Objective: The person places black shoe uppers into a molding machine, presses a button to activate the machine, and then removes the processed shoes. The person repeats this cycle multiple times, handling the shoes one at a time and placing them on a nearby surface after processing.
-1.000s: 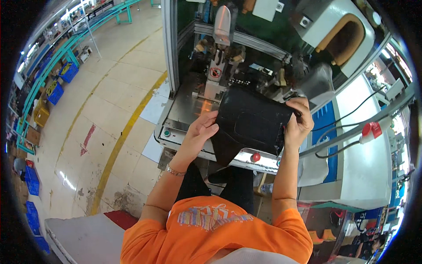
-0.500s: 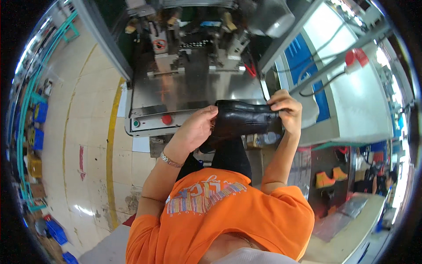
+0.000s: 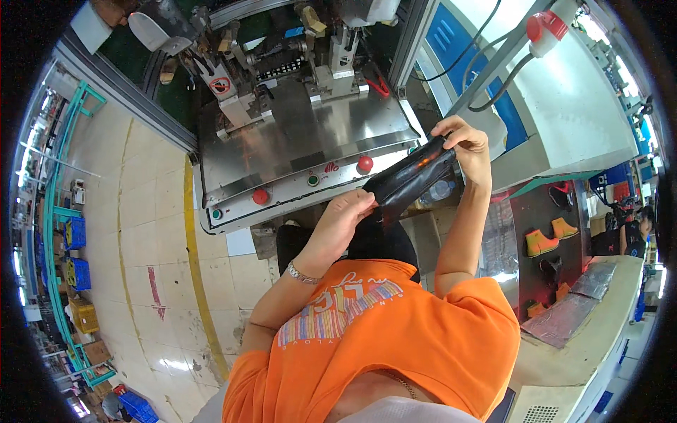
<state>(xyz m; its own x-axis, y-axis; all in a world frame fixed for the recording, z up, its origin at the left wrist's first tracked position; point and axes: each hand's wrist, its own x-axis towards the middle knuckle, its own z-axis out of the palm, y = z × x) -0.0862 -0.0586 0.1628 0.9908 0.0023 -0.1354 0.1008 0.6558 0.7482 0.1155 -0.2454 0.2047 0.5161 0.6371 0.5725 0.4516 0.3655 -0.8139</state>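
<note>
A glossy black leather boot upper [image 3: 410, 178] hangs in the air between my two hands, in front of the steel machine's near edge. It slants, its right end farther away and its left end nearer to me, and it looks flattened or folded. My left hand [image 3: 347, 215] pinches its lower left end between thumb and fingers. At the upper right end, my right hand [image 3: 467, 149] grips the edge with thumb and bent fingers. The fingers' undersides are hidden.
Ahead stands a machine with a steel table [image 3: 296, 137], metal clamps [image 3: 337, 70], red buttons [image 3: 261, 196] and green ones [image 3: 313, 180]. A grey post with a red-and-white plug [image 3: 546, 32] rises at right. Orange boots [image 3: 541, 243] sit on a rack beside me.
The boot upper has gone from nearly level to slanting, with its right end raised, and looks narrower. My hands turned with it. The whole view has shifted, bringing more machine buttons into sight.
</note>
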